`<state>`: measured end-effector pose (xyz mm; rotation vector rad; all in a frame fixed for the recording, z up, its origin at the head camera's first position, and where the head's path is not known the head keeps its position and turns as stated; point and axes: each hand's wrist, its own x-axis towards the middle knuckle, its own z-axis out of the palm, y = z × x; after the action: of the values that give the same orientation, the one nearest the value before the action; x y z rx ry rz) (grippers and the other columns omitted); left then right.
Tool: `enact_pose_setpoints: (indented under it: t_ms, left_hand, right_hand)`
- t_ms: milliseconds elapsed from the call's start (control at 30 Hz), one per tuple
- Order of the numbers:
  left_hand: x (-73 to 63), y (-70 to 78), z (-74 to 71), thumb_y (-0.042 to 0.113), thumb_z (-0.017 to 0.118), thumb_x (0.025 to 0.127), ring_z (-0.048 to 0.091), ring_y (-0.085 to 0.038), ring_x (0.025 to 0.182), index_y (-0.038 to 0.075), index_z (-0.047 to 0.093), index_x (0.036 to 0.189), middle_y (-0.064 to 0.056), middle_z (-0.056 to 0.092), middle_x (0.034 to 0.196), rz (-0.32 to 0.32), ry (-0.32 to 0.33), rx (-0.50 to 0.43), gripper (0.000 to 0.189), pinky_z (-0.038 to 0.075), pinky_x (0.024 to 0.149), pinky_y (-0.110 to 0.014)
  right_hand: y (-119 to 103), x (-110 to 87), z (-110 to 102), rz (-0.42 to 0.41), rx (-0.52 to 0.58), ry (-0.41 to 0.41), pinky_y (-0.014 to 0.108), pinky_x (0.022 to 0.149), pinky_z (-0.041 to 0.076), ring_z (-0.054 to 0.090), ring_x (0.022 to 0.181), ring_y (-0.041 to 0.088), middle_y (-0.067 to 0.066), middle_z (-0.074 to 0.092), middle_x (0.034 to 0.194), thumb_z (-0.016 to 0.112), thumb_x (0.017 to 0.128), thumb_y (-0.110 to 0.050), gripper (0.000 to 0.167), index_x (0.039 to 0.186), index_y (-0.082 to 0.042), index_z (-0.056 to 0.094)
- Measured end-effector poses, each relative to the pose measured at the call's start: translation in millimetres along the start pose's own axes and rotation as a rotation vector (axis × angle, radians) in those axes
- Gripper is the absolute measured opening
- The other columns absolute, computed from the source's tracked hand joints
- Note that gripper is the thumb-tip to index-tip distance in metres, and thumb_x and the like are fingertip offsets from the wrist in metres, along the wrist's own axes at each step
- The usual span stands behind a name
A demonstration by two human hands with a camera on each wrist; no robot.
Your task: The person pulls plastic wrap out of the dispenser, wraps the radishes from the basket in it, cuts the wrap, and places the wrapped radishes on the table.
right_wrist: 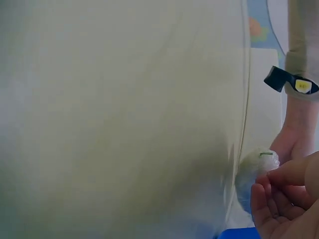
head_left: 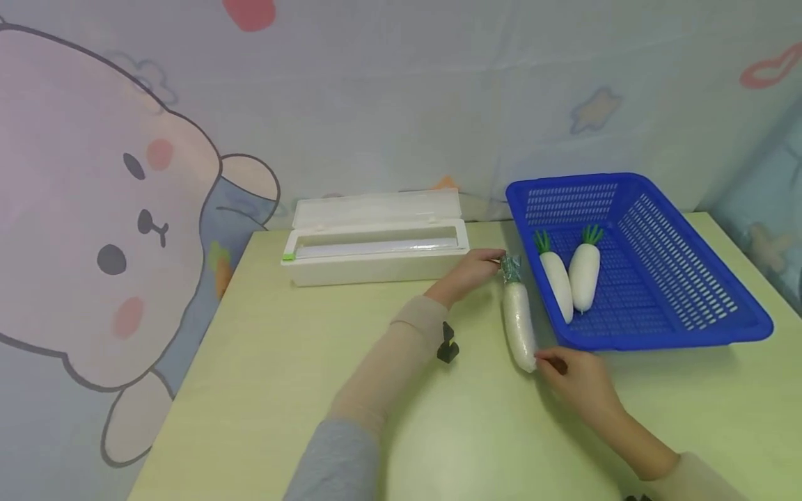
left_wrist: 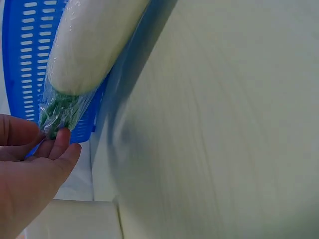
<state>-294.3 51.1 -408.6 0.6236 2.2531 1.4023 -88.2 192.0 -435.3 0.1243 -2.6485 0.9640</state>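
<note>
A white radish [head_left: 519, 323] with green leaves is wrapped in clear cling film, between both hands. At its leafy end, my left hand [head_left: 473, 271] pinches the gathered film just past the green leaves [left_wrist: 60, 112]. At the opposite, pale tip, my right hand [head_left: 579, 379] pinches the film between thumb and finger. The right wrist view shows this wrapped tip [right_wrist: 259, 162] end-on beside the curled fingers. Judging by the shadow in the left wrist view, the radish appears raised off the table; how high I cannot tell.
A blue plastic basket [head_left: 651, 341] stands on the right of the table [head_left: 263, 390], holding two unwrapped white radishes [head_left: 584, 278]. At the back is a long white cling film box [head_left: 376, 270], its lid [head_left: 376, 210] raised and a roll [head_left: 382, 248] inside. A patterned cloth hangs behind.
</note>
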Motion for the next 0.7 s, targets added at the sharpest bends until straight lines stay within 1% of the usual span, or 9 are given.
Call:
enact_pose_setpoints:
  t_ms: [167,267,333,467,567,600,633,667,700]
  left_hand:
    - [10.1,-5.4,8.4,0.002,0.044,0.091,0.040,-0.026,0.136,0.000,0.050,0.138,-0.012,0.050,0.142,-0.031,0.060,0.035,0.047,0.030,0.112,-0.032]
    - [10.9,-7.7,9.8,0.001,0.044,0.088,0.041,-0.026,0.136,0.001,0.050,0.138,-0.012,0.051,0.142,-0.056,0.077,0.038,0.050,0.031,0.111,-0.033]
    - [10.8,-9.1,9.6,0.000,0.043,0.086,0.041,-0.025,0.136,0.000,0.050,0.138,-0.013,0.051,0.141,-0.063,0.089,0.035,0.052,0.033,0.110,-0.032]
    - [9.9,-10.0,9.1,0.000,0.041,0.087,0.039,-0.026,0.137,-0.001,0.048,0.139,-0.014,0.049,0.142,-0.080,0.094,0.044,0.053,0.032,0.111,-0.034]
    - [8.2,-9.5,8.6,0.002,0.041,0.089,0.037,-0.027,0.138,0.001,0.044,0.142,-0.013,0.045,0.146,-0.094,0.069,0.077,0.053,0.030,0.112,-0.035]
    - [7.5,-9.1,8.6,0.003,0.042,0.090,0.038,-0.025,0.138,0.002,0.043,0.143,-0.012,0.044,0.147,-0.100,0.060,0.089,0.054,0.031,0.111,-0.033]
    - [6.9,-8.6,8.6,0.002,0.042,0.090,0.040,-0.023,0.136,0.003,0.041,0.145,-0.012,0.042,0.148,-0.101,0.050,0.094,0.055,0.035,0.108,-0.030]
    - [6.3,-7.7,8.6,0.002,0.043,0.089,0.047,-0.023,0.128,0.003,0.038,0.146,-0.012,0.040,0.150,-0.102,0.039,0.095,0.058,0.041,0.101,-0.030]
    - [6.2,-6.9,8.7,0.001,0.044,0.088,0.053,-0.023,0.116,0.004,0.036,0.147,-0.012,0.039,0.150,-0.099,0.028,0.101,0.060,0.045,0.091,-0.029]
  right_hand:
    - [2.8,7.5,4.0,-0.063,-0.068,-0.027,0.033,0.061,0.052,0.061,0.066,0.015,0.007,0.069,0.076,0.070,0.081,0.005,0.007,0.087,0.003,0.073]
    - [1.7,9.4,5.2,-0.075,-0.088,-0.042,0.039,0.063,0.053,0.065,0.069,0.020,0.010,0.070,0.078,0.069,0.082,0.003,0.006,0.088,0.004,0.072]
    - [1.0,10.3,5.7,-0.082,-0.091,-0.046,0.040,0.063,0.053,0.065,0.069,0.022,0.012,0.070,0.078,0.069,0.083,0.003,0.007,0.089,0.005,0.072]
    - [0.4,10.0,3.9,-0.113,-0.093,-0.061,0.032,0.057,0.050,0.057,0.062,0.012,0.008,0.067,0.074,0.067,0.083,0.005,0.010,0.093,0.005,0.071]
    - [-0.5,8.1,1.7,-0.156,-0.093,-0.065,0.024,0.052,0.044,0.046,0.058,0.004,0.002,0.061,0.068,0.066,0.082,0.008,0.014,0.096,0.005,0.070]
    - [-0.8,7.6,1.2,-0.174,-0.098,-0.064,0.023,0.051,0.044,0.045,0.057,0.003,0.001,0.060,0.067,0.066,0.081,0.008,0.016,0.096,0.005,0.070]
    - [-1.3,6.8,0.6,-0.190,-0.106,-0.065,0.022,0.051,0.044,0.046,0.057,0.003,0.001,0.060,0.067,0.066,0.081,0.009,0.017,0.097,0.006,0.069]
    - [-2.4,5.9,-0.3,-0.197,-0.112,-0.073,0.022,0.051,0.045,0.049,0.057,0.004,0.003,0.062,0.069,0.066,0.081,0.009,0.019,0.099,0.007,0.068]
    - [-4.0,5.0,-1.7,-0.195,-0.121,-0.087,0.023,0.052,0.047,0.054,0.059,0.006,0.006,0.064,0.072,0.066,0.081,0.008,0.021,0.102,0.009,0.067]
